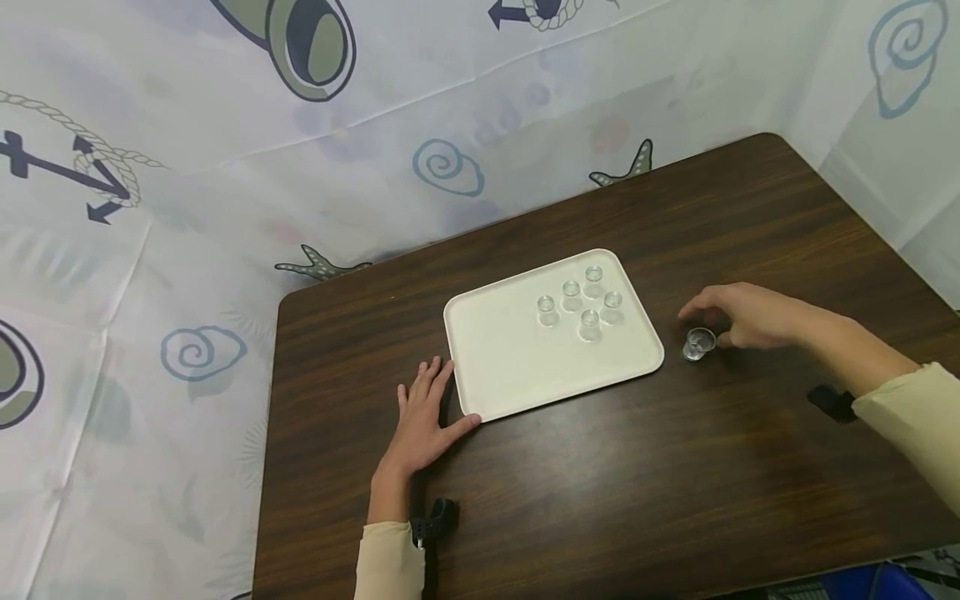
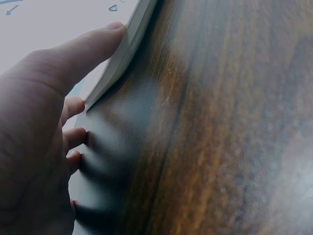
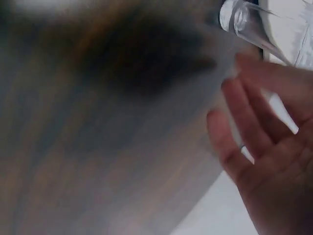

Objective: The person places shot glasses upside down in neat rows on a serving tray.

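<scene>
My left hand [image 1: 422, 425] is spread at the near-left corner of a white rectangular tray [image 1: 502, 367], its thumb and index finger touching the rim. The left wrist view shows the thumb [image 2: 93, 49] lying over the tray's edge. Several small clear glasses [image 1: 590, 321] stand on the tray's right half. Right of the tray, another clear glass [image 1: 699, 343] stands on the table. My right hand [image 1: 753, 317] hovers beside this glass, fingers loosely bent and thumb close to its side. In the right wrist view a gap shows between the fingers and the glass [image 3: 249, 22].
The dark wood table [image 1: 600, 475] has a far edge against a patterned cloth backdrop [image 1: 337, 183]. A black strap [image 1: 435, 518] is by the left wrist, and a dark device [image 1: 831, 402] by the right wrist. A blue object [image 1: 873, 582] lies below the table's near edge.
</scene>
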The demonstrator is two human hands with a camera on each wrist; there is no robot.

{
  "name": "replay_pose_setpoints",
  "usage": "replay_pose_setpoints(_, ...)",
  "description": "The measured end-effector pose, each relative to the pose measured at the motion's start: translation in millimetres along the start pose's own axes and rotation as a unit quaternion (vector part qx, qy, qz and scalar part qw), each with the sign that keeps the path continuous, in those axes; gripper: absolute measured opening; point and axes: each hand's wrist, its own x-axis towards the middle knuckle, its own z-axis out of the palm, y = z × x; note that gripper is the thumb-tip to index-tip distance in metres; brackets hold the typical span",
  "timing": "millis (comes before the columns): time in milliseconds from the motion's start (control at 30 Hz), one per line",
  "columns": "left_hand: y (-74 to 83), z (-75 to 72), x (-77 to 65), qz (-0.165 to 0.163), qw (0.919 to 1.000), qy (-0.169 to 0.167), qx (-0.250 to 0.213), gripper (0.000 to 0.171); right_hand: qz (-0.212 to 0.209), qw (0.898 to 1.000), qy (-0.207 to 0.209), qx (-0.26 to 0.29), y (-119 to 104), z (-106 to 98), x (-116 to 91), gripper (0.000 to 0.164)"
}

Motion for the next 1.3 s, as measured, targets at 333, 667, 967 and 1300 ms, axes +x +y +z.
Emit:
replay_pose_setpoints(333,-1.2,0.5,0.6,0.001,1.0,0.002,-0.002,0.093,0.003,0.992,0.005,0.127,22,20,-11,0.047)
replay_pose_setpoints(667,0.1,1.0,0.7,0.001,1.0,-0.002,0.001,0.093,0.011,0.991,0.035,0.132,25,31,-11,0.042)
replay_pose_setpoints(967,-0.4,0.6,0.9,0.002,1.0,0.002,-0.002,0.093,0.015,0.99,0.04,0.135,25,33,-12,0.039)
replay_pose_setpoints(1300,-2.2,2.3,0.2,-0.002,1.0,0.002,-0.005,0.093,0.006,0.99,0.06,0.129,24,33,-12,0.039)
